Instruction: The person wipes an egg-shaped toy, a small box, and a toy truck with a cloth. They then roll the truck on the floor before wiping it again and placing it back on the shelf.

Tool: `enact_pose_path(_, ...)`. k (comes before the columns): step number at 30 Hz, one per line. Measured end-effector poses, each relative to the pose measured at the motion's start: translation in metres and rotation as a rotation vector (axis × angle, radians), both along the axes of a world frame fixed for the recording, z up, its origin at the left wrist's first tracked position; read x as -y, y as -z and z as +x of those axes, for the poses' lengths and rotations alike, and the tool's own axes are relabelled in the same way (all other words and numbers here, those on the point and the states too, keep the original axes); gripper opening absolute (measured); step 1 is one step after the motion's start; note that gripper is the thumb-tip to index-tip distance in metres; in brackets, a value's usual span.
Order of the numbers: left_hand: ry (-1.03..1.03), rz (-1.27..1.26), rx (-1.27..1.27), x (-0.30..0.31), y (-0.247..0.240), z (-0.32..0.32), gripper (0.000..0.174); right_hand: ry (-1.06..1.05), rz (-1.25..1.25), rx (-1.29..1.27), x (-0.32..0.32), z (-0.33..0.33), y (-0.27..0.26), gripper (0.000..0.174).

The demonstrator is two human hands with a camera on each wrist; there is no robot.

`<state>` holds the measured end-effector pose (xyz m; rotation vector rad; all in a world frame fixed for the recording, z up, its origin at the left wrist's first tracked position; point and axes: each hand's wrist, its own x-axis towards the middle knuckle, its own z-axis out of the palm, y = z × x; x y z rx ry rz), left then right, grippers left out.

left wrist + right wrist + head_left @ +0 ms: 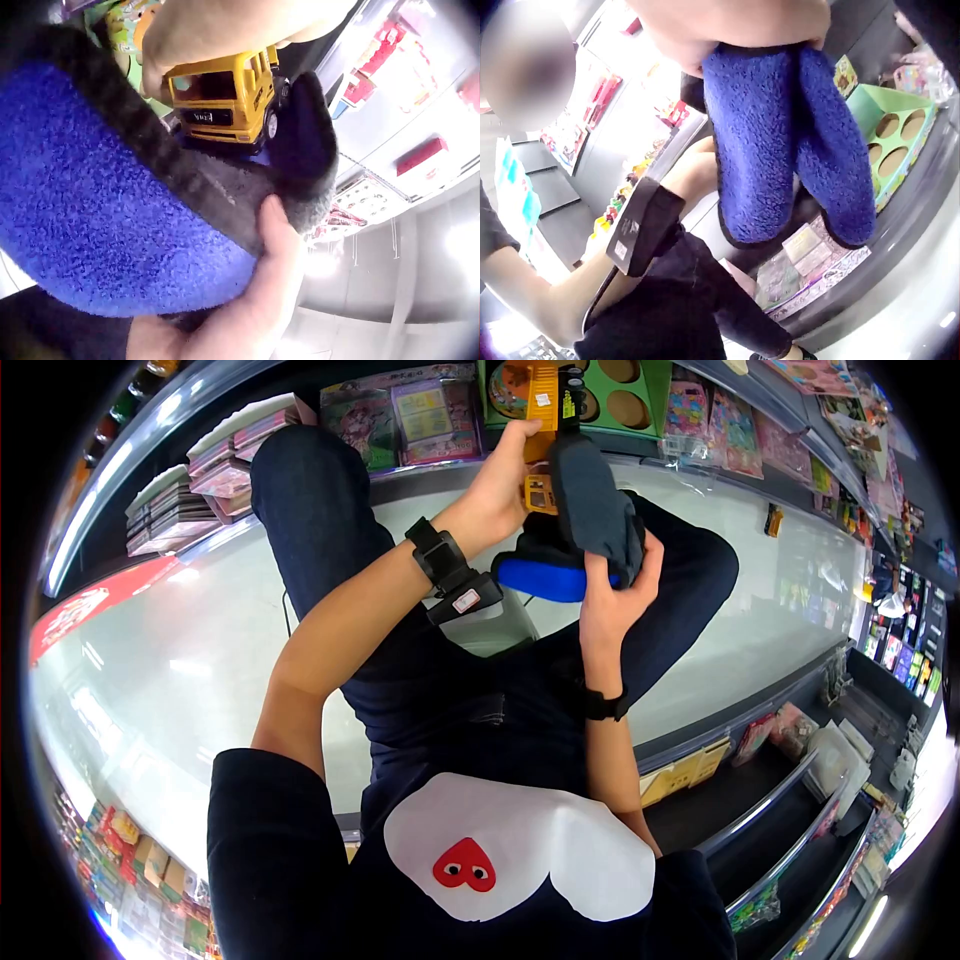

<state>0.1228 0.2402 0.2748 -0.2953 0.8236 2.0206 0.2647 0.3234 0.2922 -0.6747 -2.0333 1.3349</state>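
My left hand (495, 485) holds a yellow toy truck (541, 494) by its side. The truck's cab points toward my body, and the rear carries a white sticker. My right hand (620, 595) grips a folded plush cloth (595, 495), dark grey on one side and blue with black edging on the other. The cloth lies along the truck and covers much of one side. In the left wrist view, the cab (214, 97) sits between folds of the cloth (112, 195), above my right thumb. Two blue flaps of the cloth (757, 142) hang below my right hand in the right wrist view.
A green box (660, 400) with round holes stands on the shelf ahead, beside pink packaged goods (435, 420). Stacked booklets (165, 515) stand at the left. A small black-and-yellow item (773, 520) lies on the white surface (790, 580). My bent knees flank the work.
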Motion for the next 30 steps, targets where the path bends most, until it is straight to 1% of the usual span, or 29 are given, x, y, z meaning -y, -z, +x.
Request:
enact_pose_path(2, 0.029, 0.062, -0.028, -0.001, 0.008, -0.002, 0.046, 0.077, -0.037, -0.074, 0.009, 0.010, -0.001, 0.040)
enact_pose_path(3, 0.022, 0.062, -0.017, -0.003, 0.012, -0.002, 0.047, 0.118, 0.017, -0.092, 0.014, 0.015, -0.005, 0.041)
enact_pose_path(5, 0.005, 0.059, 0.010, -0.008, 0.016, -0.001, 0.048, 0.129, -0.148, -0.304, 0.016, 0.027, -0.010, 0.043)
enact_pose_path(6, -0.001, 0.078, -0.027, -0.007, 0.020, -0.001, 0.047, 0.107, -0.154, -0.323, 0.013, 0.035, -0.011, 0.047)
enact_pose_path(7, -0.010, 0.077, -0.040, -0.006, 0.019, 0.000, 0.046, 0.127, -0.226, -0.379, 0.016, 0.035, -0.014, 0.048)
enact_pose_path(9, -0.018, 0.078, -0.076, -0.007, 0.017, 0.000, 0.046, 0.007, -0.059, -0.326, 0.010, 0.037, -0.011, 0.045)
enact_pose_path(10, -0.048, 0.094, -0.091, -0.007, 0.013, 0.002, 0.048, 0.014, 0.002, -0.267, 0.011, 0.034, -0.010, 0.047)
enact_pose_path(11, -0.033, 0.108, -0.098, -0.007, 0.009, 0.004, 0.049, 0.023, 0.066, -0.207, 0.012, 0.030, -0.010, 0.049)
enact_pose_path(13, -0.004, 0.139, -0.111, -0.008, 0.004, 0.008, 0.052, -0.016, 0.061, -0.133, 0.011, 0.021, -0.006, 0.051)
enact_pose_path(15, 0.016, 0.146, -0.160, -0.008, 0.004, 0.011, 0.058, -0.063, 0.177, -0.032, 0.005, 0.014, -0.002, 0.052)
enact_pose_path(16, 0.039, 0.143, -0.166, -0.007, 0.002, 0.013, 0.059, -0.065, 0.217, -0.010, 0.005, 0.007, -0.008, 0.048)
enact_pose_path(18, 0.097, 0.141, -0.177, -0.008, 0.005, 0.014, 0.063, -0.039, 0.242, -0.015, 0.000, -0.003, -0.009, 0.046)
enact_pose_path(20, 0.104, 0.092, -0.302, -0.008, 0.004, 0.014, 0.064, 0.010, 0.271, 0.002, -0.003, -0.011, -0.013, 0.041)
enact_pose_path(23, 0.128, 0.075, -0.478, -0.010, 0.004, 0.014, 0.065, 0.063, 0.213, 0.011, -0.012, -0.017, -0.013, 0.041)
enact_pose_path(25, 0.174, 0.042, -0.557, -0.011, 0.002, 0.014, 0.064, 0.049, 0.193, 0.022, -0.016, -0.019, -0.018, 0.041)
enact_pose_path(26, 0.186, 0.069, -0.554, -0.012, 0.003, 0.014, 0.061, 0.042, 0.181, 0.031, -0.017, -0.018, -0.020, 0.041)
enact_pose_path(30, 0.159, 0.087, -0.465, -0.013, 0.003, 0.015, 0.061, 0.026, 0.195, 0.049, -0.017, -0.013, -0.022, 0.042)
